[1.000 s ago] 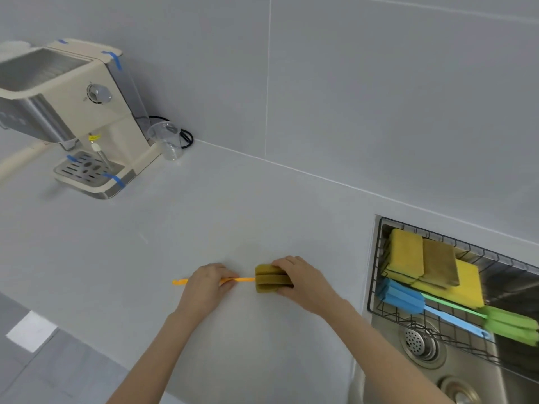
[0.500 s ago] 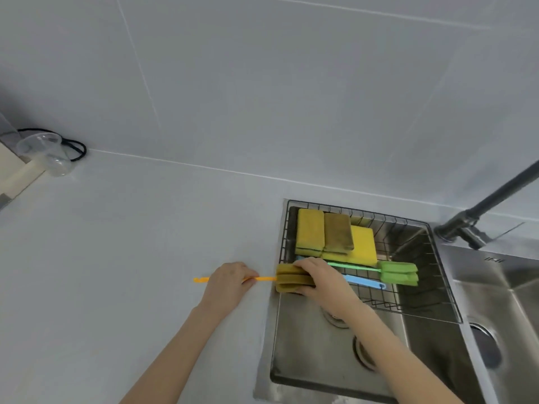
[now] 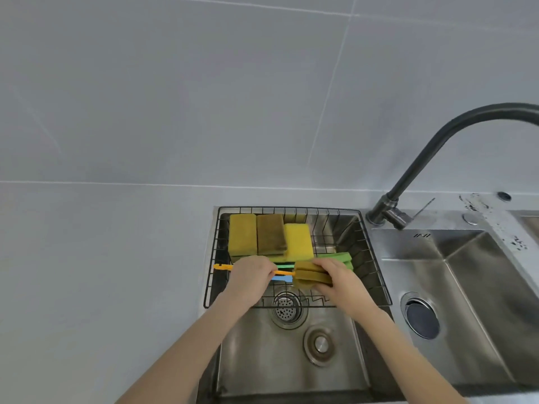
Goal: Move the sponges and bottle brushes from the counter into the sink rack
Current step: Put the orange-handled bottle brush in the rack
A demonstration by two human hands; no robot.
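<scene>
Hands now hover over the sink rack (image 3: 376,275), where a second ago we were back on the counter (image 3: 102,272): left hand (image 3: 252,279) pinching the orange brush (image 3: 310,277) by its handle, right hand (image 3: 339,279) closed on its sponge head, apparently not yet released.

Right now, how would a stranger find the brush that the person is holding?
Look at the wire rack over the left sink basin. Both hands hold one bottle brush across it, left hand on the handle, right hand on the sponge head. Only it has an orange handle.
</scene>
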